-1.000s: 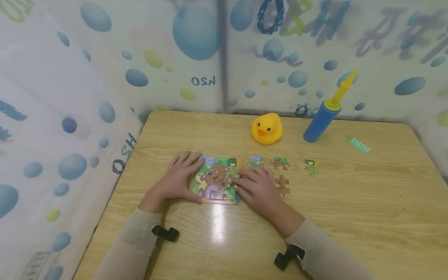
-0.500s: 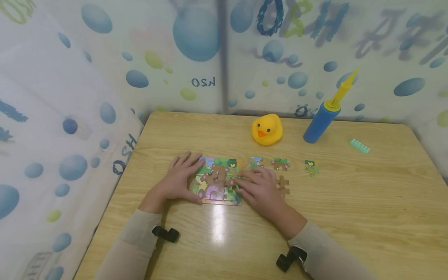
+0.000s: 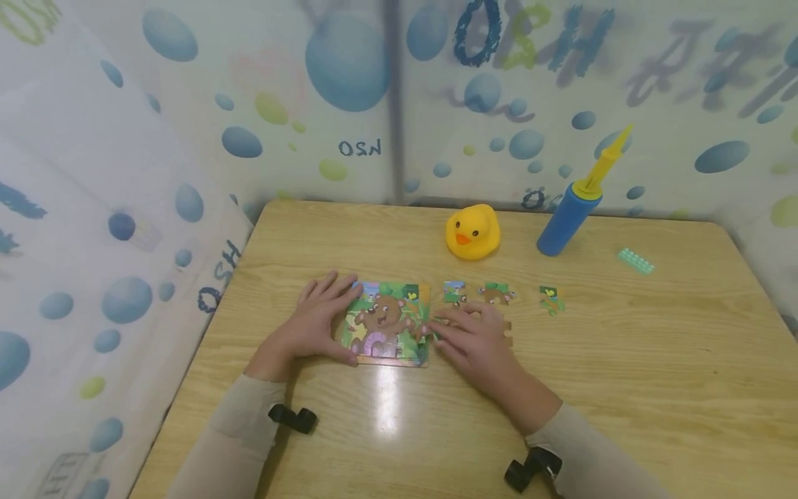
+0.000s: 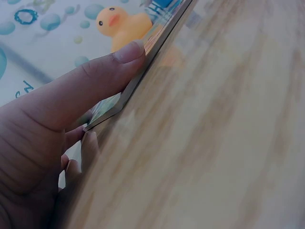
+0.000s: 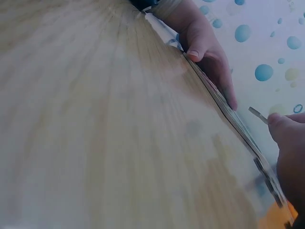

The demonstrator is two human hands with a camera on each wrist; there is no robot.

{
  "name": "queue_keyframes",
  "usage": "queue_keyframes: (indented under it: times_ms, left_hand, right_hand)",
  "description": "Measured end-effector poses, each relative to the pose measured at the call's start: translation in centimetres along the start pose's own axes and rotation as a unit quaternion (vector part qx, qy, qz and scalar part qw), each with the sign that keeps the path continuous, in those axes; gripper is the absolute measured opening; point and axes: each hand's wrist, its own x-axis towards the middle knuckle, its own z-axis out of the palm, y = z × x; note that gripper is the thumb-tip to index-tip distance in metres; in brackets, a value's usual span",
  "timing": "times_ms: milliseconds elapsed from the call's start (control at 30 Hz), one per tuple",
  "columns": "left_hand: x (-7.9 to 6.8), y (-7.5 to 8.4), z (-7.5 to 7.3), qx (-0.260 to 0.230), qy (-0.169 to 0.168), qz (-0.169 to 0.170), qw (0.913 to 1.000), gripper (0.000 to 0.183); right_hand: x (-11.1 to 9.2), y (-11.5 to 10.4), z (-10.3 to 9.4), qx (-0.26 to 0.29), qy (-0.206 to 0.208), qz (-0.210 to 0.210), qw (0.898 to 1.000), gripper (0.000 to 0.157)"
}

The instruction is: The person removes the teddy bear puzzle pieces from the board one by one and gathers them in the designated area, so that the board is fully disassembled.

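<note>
A small jigsaw puzzle (image 3: 383,326) with a bear picture lies flat on the wooden table. My left hand (image 3: 314,319) holds its left side, the thumb along the near edge and the index finger at the far corner. At the puzzle's right edge my right hand (image 3: 476,339) pinches a jigsaw piece (image 3: 425,330) between thumb and fingers. The right wrist view shows that piece (image 5: 258,114) tilted and raised above the board. Loose pieces lie beyond the right hand: a blue-topped one (image 3: 454,290), a bear-head one (image 3: 497,293) and a brown one (image 3: 508,334), mostly hidden by that hand.
Farther right lies another loose piece (image 3: 551,299). A yellow rubber duck (image 3: 472,233) and a blue balloon pump (image 3: 565,223) with a yellow nozzle stand at the back of the table (image 3: 654,374). A mint toy brick (image 3: 636,260) lies to the right.
My right hand has drawn back slightly to the right with the jigsaw piece in its fingers, covering more of the brown piece. The left hand keeps its place on the puzzle.
</note>
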Motion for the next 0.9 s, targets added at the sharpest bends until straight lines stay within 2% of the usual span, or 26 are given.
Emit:
queue_keyframes:
  times_ms: [400, 600, 767, 900]
  left_hand:
    - [-0.3, 0.2, -0.1, -0.003, 0.0, 0.001, 1.0, 0.14]
    - [-0.2, 0.1, -0.1, -0.003, 0.002, 0.003, 1.0, 0.14]
    - [0.0, 0.1, -0.1, -0.004, 0.005, 0.005, 1.0, 0.14]
    - [0.1, 0.2, -0.2, -0.004, 0.003, 0.003, 1.0, 0.14]
  right_hand:
    - [-3.4, 3.5, -3.1, 0.01, 0.04, 0.029, 0.999, 0.039]
    - [-5.0, 4.9, -4.8, 0.003, 0.053, 0.051, 0.997, 0.034]
    - [-6.0, 5.6, -6.2, -0.002, 0.074, 0.056, 0.996, 0.048]
    - [-7.0, 6.0, -7.3, -0.012, 0.083, 0.066, 0.994, 0.051]
